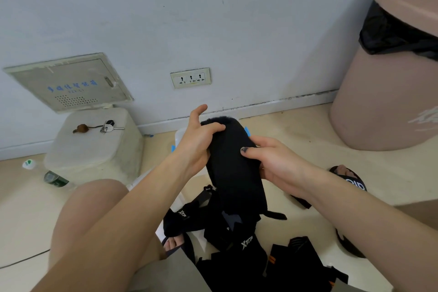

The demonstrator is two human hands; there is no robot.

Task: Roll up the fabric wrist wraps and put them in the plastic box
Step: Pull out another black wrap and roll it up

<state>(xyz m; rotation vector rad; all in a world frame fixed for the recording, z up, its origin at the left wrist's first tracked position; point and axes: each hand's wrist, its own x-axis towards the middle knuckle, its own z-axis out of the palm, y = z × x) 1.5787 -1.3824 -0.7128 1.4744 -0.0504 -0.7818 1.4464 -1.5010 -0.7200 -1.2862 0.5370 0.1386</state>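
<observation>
A black fabric wrist wrap (231, 163) hangs between both hands in the middle of the head view, its lower end trailing down to a short strap. My left hand (198, 142) holds the wrap's upper left edge, thumb pressed on the cloth and index finger sticking up. My right hand (272, 161) grips its right side with the thumb on the front. Behind the wrap, a clear plastic box (180, 136) with blue clips shows only at its left rim. More black wraps (225, 239) with white lettering lie heaped below, near my lap.
A white upturned tub (94, 142) with keys (109, 127) on it stands left by the wall. A large pink bin (388, 78) with a black liner fills the right. A bottle (53, 179) lies on the floor. My knee (94, 204) and sandalled feet (348, 180) flank the heap.
</observation>
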